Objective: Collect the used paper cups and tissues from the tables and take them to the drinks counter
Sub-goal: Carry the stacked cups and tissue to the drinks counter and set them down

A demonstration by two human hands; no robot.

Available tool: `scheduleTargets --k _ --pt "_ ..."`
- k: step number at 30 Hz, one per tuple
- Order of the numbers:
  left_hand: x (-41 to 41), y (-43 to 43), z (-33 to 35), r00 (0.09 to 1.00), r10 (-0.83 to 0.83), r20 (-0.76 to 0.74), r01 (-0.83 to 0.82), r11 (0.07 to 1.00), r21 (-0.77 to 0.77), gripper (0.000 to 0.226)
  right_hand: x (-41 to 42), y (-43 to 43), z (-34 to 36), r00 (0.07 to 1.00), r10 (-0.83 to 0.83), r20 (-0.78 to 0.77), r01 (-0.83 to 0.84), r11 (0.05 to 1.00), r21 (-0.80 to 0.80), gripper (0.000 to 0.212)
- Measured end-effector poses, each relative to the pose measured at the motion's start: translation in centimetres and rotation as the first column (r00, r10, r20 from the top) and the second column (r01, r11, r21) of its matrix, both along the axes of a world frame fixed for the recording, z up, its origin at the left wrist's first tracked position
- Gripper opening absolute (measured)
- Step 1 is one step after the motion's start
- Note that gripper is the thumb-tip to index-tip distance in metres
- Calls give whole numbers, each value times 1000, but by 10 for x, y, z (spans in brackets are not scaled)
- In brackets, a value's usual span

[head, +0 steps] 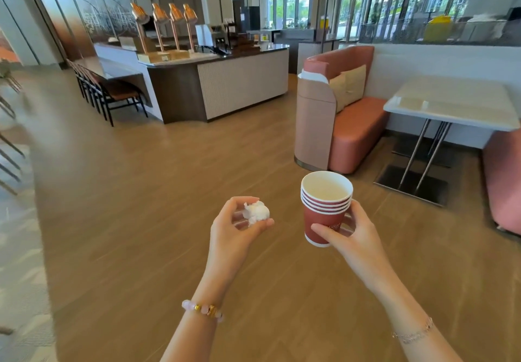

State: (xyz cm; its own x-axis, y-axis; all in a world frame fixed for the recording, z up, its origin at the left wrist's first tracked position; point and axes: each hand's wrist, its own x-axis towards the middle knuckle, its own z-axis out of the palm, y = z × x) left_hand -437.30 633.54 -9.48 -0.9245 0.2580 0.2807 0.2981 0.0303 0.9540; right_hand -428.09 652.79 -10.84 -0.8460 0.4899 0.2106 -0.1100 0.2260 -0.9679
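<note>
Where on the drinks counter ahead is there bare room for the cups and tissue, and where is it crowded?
Bare: the dark front strip of the counter, between the heat lamps and its rounded right end. Crowded: the left end under the lamps, and the back by the machines.

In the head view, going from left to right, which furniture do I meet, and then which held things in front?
Furniture: row of dark chairs → counter → pink sofa → white table. In front: left hand pinching a crumpled tissue → stack of red paper cups in the right hand.
</note>
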Motion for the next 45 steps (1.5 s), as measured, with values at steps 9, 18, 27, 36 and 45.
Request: scheduleTargets --k 9,18,27,36,45 --pt "-201 79 -9 1000 19 -17 -18 999 40 35 -196 71 -14 1000 21 7 -21 1000 7 58" --pt "-412 147 11 999 17 -40 -16 999 29 34 -411 143 0 999 26 -23 -26 1000 -2 60" --pt "-581 204 -3 998 61 -23 -61 998 24 35 -592 211 -10 998 58 -23 -58 998 4 64" --pt "-786 296 9 993 113 -38 -112 993 34 34 -810 306 -4 993 114 -40 -113 993 18 62" --pt "-952 368 9 992 122 -31 -121 992 19 33 -974 384 -4 992 127 -6 -127 992 23 60"
